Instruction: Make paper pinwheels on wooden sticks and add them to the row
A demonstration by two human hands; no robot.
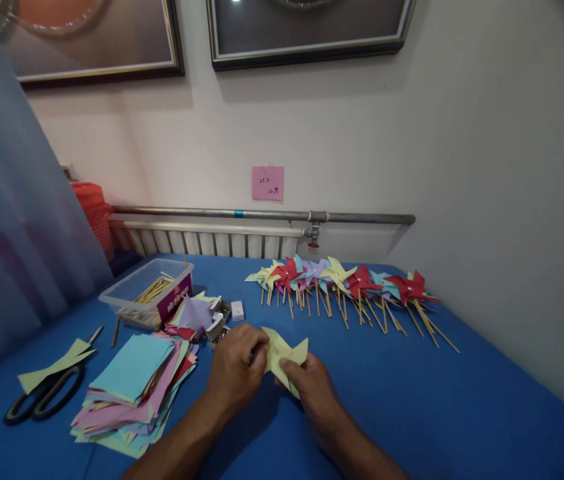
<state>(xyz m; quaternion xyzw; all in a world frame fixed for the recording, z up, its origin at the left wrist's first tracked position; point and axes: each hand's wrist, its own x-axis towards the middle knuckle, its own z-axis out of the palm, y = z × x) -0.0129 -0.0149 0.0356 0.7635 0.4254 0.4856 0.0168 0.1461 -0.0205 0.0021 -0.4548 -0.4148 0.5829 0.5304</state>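
A pale yellow folded paper piece is held between both my hands just above the blue table. My left hand pinches its left side with fingers curled. From below and to the right, my right hand grips the paper's lower edge. Behind my hands lies a row of finished paper pinwheels on wooden sticks, in red, yellow, blue and purple.
A stack of coloured paper squares lies at my left, with black-handled scissors and a yellow paper scrap further left. A clear plastic box of sticks and small white boxes stand behind. A radiator runs along the wall.
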